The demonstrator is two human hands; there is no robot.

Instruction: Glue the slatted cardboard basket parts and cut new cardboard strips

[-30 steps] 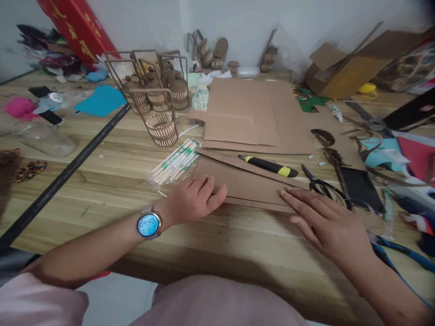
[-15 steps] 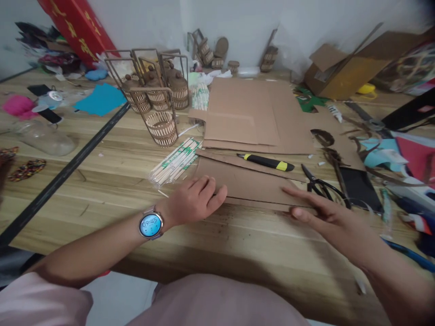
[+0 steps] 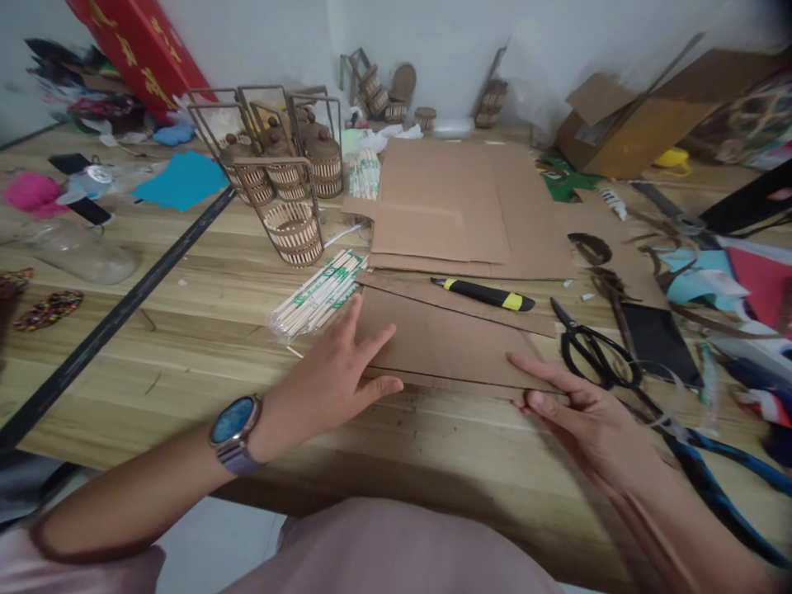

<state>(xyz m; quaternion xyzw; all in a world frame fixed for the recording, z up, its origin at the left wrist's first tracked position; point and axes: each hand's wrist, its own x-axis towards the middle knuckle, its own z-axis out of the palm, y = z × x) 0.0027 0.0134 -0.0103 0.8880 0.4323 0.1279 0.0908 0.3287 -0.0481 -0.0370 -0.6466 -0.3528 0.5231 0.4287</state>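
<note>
A strip of brown cardboard (image 3: 445, 342) lies near the table's front edge. My left hand (image 3: 337, 379) is over its left end, fingers spread, holding nothing. At the strip's right end my right hand (image 3: 582, 408) has its thumb and forefinger on the near corner, pinching it, with other fingers tucked beneath. A black and yellow utility knife (image 3: 486, 294) rests on a narrower cardboard piece (image 3: 402, 289) behind the strip. Black scissors (image 3: 587, 351) lie just right of the strip. Packed white sticks (image 3: 318, 297) sit beyond my left hand.
Larger cardboard sheets (image 3: 445, 198) lie farther back. Small bamboo baskets (image 3: 294, 231) with tall handles stand at the back left. Blue-handled pliers (image 3: 705, 470) lie beside my right forearm. An open carton (image 3: 649, 115) is at the back right, and a clear jar (image 3: 80, 252) at the left.
My left hand has spread its fingers and turned over the strip's left end. My right hand has closed on the right corner, and the strip's near edge has shifted slightly toward me there.
</note>
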